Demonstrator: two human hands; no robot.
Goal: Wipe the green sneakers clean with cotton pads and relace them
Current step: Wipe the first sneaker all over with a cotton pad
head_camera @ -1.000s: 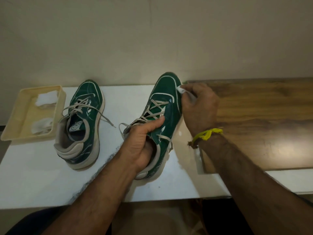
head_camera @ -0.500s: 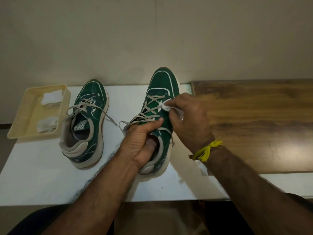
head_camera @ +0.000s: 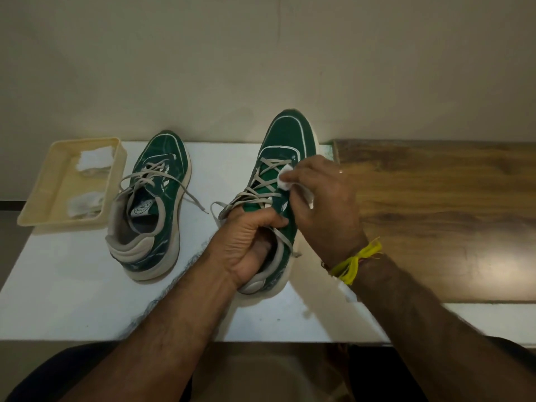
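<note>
The left hand (head_camera: 249,245) has its fingers sunk inside the held sneaker (head_camera: 285,158), hiding its collar and insole, the right hand (head_camera: 322,204) covers most of the cotton pad (head_camera: 285,181), and the wooden board (head_camera: 435,216) runs off the right edge.

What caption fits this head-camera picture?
Left hand grips a green sneaker while the right hand wipes it with a cotton pad.

Right hand (head_camera: 322,198) with cotton pad (head_camera: 285,179) slid from the sneaker's (head_camera: 285,146) toe edge nearer, onto the laces (head_camera: 262,184).
</note>
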